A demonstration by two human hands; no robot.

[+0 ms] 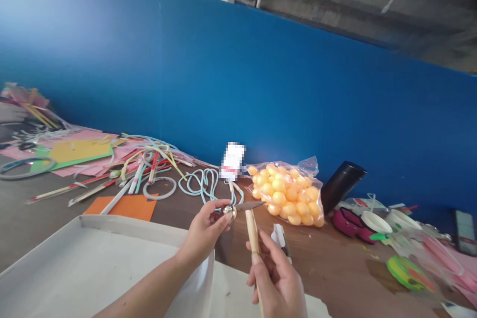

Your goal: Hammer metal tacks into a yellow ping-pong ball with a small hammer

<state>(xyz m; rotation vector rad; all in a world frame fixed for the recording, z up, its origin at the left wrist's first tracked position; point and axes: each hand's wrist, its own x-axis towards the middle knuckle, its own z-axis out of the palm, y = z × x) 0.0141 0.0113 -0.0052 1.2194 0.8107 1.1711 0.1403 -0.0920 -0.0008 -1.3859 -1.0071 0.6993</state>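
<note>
My left hand (210, 223) is closed on a pointed metal tool (249, 205) that has a shiny round end and a dark tip directed right. I cannot make out its exact kind. Between the thumb and fingers of my right hand (274, 271), a pale wooden stick (252, 232) stands almost upright. The stick's top end is just below the metal tip; whether they touch I cannot tell. Behind both hands lie a clear bag of orange balls (288, 194) and a light-blue cord (203, 184) with a white card (233, 161).
A white tray (149, 228) lies front left, beside white paper (233, 290). Coloured paper (84, 151), an orange sheet (130, 207) and several strips and loops cover the left. To the right are a black bottle (343, 186), a magenta pouch (350, 222) and a phone (465, 231).
</note>
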